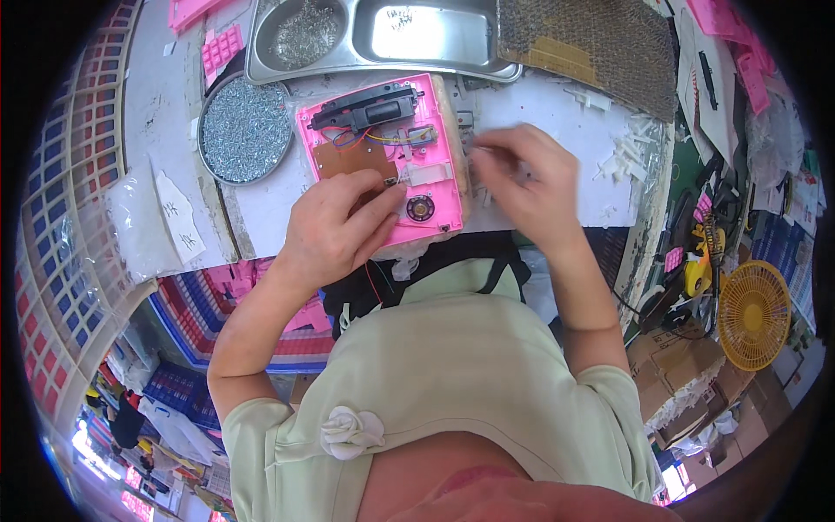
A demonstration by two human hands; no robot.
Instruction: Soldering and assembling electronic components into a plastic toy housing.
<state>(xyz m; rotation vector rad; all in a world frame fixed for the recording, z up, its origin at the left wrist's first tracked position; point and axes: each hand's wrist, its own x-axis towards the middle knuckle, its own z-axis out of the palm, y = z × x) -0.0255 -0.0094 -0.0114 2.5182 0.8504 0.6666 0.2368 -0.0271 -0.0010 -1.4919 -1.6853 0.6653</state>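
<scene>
A pink plastic housing (448, 187) lies open on the table in front of me, on a pale padded sheet. Inside it are a black mechanism (374, 111), a brown circuit board (352, 161), thin coloured wires, a white plastic piece (426, 174) and a small round speaker (421, 208). My left hand (339, 222) rests over the lower left of the housing, fingers bent and tips together at the board's lower right corner. What they pinch is too small to make out. To the right of the housing my right hand (531, 183) is raised with curled fingers, its fingertips smeared by motion.
A round dish of small screws (245, 129) stands left of the housing. Behind is a metal tray (365, 61) with more small metal parts. White plastic pieces (628, 157) lie scattered at right, below a corrugated cardboard sheet (587, 43). A yellow fan guard (753, 315) is far right.
</scene>
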